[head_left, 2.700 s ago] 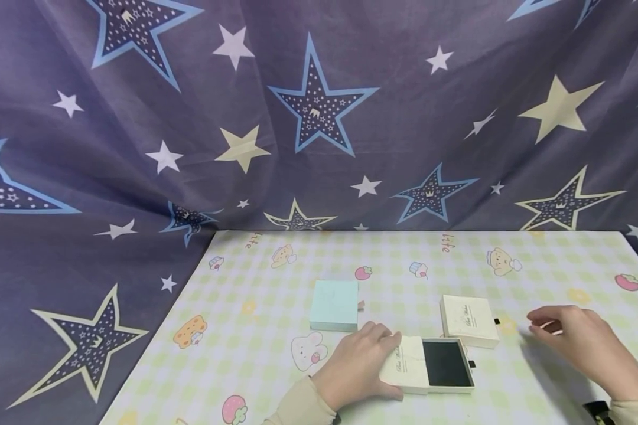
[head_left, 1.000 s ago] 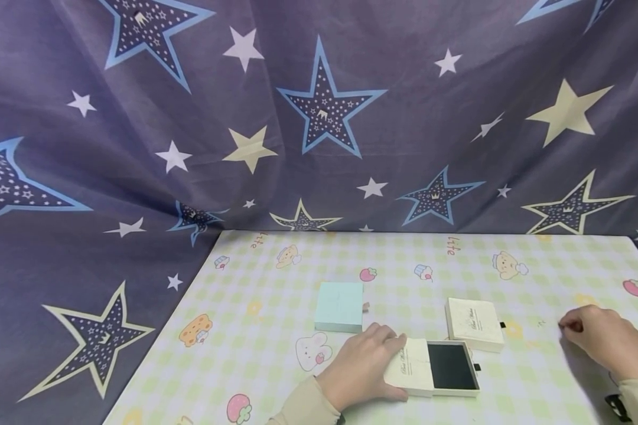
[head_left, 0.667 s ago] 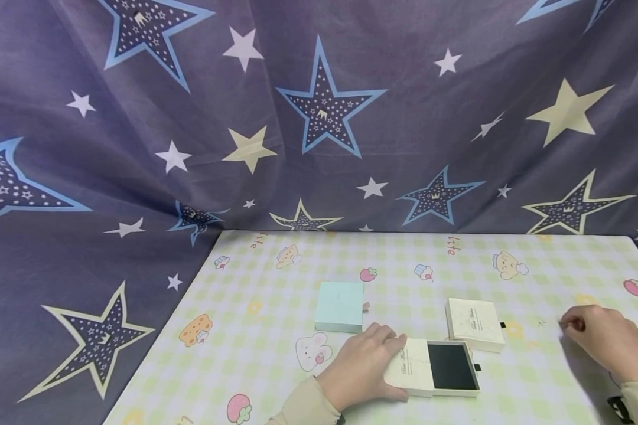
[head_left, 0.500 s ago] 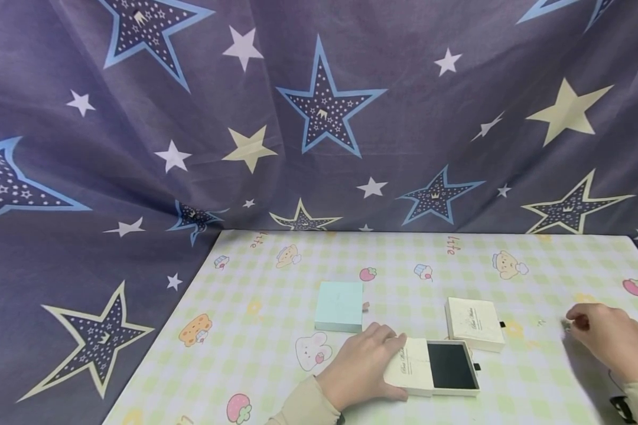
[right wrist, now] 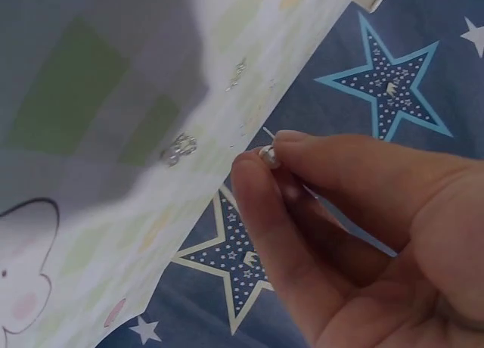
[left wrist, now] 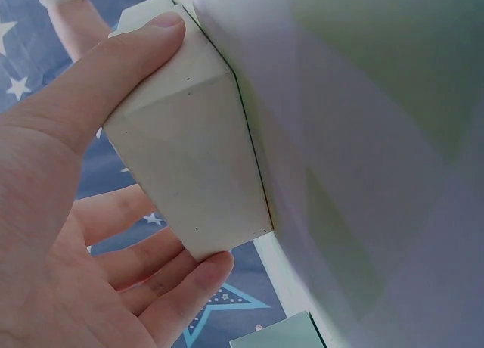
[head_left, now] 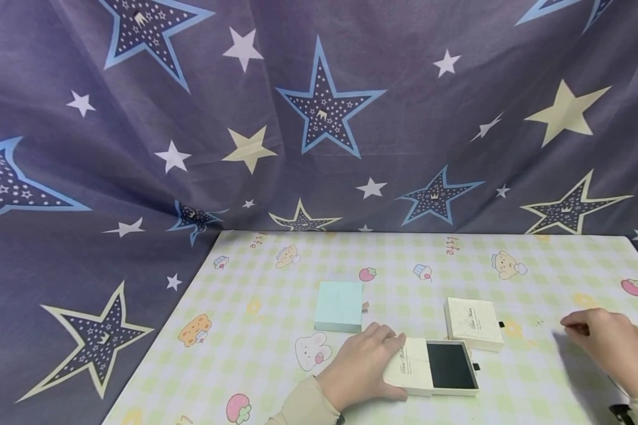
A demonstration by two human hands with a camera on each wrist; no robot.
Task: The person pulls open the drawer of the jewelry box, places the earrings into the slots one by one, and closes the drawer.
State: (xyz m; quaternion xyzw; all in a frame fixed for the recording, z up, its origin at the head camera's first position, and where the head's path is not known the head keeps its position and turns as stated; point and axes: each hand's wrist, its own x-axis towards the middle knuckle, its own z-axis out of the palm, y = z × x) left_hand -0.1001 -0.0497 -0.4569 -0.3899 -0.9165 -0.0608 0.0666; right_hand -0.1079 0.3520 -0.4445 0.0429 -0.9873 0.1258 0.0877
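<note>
My left hand grips the sleeve of a cream drawer box, thumb on one side and fingers at the other, as the left wrist view shows. The box's drawer, lined in black, is pulled out to the right with nothing visible inside. Off to the right, my right hand pinches a small pearl stud earring between thumb and forefinger; a thin post sticks out above the pearl. Below that hand, a silvery sparkling piece of jewelry lies on the tablecloth, and a second slim sparkling piece lies beyond it.
A closed cream box with a black tab sits behind the open drawer. Farther left is a closed mint-green box with a small ribbon tab. The checked tablecloth meets a starry curtain at the back.
My right hand has moved rightward, away from the closed cream box, and small jewelry on the cloth has come into sight beside it. The left hand still holds the open box in place.
</note>
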